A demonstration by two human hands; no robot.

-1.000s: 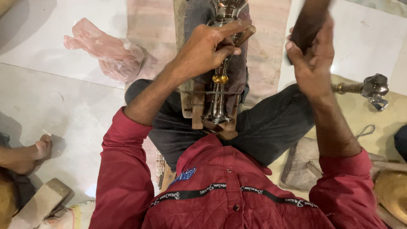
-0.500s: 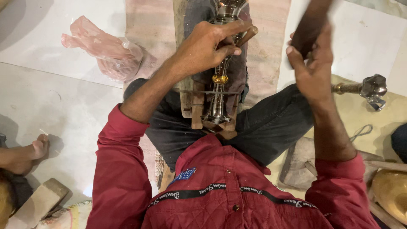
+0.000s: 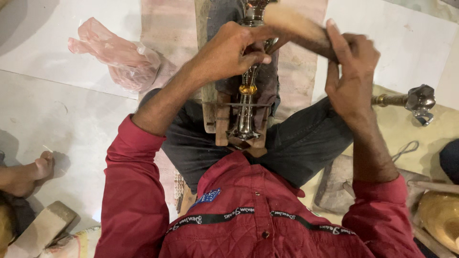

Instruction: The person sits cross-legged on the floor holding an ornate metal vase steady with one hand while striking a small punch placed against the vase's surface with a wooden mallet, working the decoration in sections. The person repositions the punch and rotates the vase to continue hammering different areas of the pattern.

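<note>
Right hand swung mallet down; left hand grips metal stem.

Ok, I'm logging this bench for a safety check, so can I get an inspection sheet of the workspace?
Surface: pale tiled floor, person seated on it.
Job's things: slim metal piece lying on a wooden block in the lap; blurred wooden mallet.
Clutter: pink plastic bag, metal fitting, brass bowl.
Hands: left hand on the piece; right hand grips the mallet.
Cables: thin cord.
Surroundings: another person's bare foot.
</note>
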